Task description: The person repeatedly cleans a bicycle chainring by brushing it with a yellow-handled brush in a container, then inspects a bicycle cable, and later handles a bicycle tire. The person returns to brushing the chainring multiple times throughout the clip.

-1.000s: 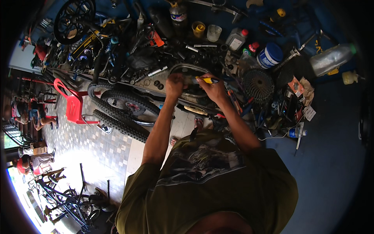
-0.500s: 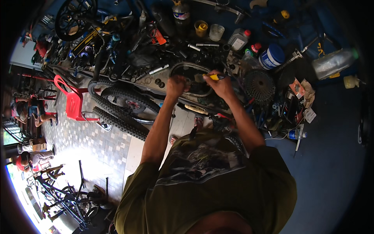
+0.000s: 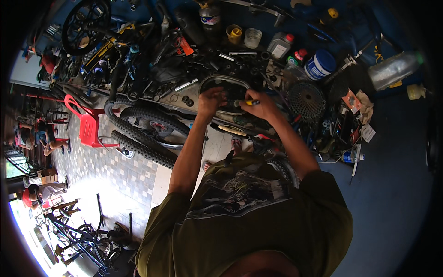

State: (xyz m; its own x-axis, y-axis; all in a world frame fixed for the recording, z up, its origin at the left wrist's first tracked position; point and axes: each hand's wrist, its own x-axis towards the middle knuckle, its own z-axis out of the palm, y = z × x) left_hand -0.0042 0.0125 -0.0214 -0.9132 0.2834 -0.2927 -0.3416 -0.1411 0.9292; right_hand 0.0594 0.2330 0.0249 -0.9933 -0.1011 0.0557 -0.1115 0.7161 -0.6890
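My left hand [image 3: 212, 101] is over the left side of an oval metal basin [image 3: 233, 78] on the cluttered bench. Its fingers are curled together around something too small and dark to name. From the right, my right hand [image 3: 265, 109] grips a yellow-handled brush [image 3: 252, 102], whose head points left toward the fingers of my left hand. Dark contents show inside the basin, though both hands cover part of it.
Bicycle tyres [image 3: 147, 150] lie left of the bench, beside a red plastic chair [image 3: 89, 127]. A cassette [image 3: 307, 102] rests to the right, near a blue-and-white tub [image 3: 320, 64]. Loose tools and a grey bottle [image 3: 279, 46] crowd the back. People sit at far left.
My right hand has turned and lowered slightly, bringing the brush head down and closer to my left hand. The left hand's fingers have shifted a little. The whole view has moved slightly.
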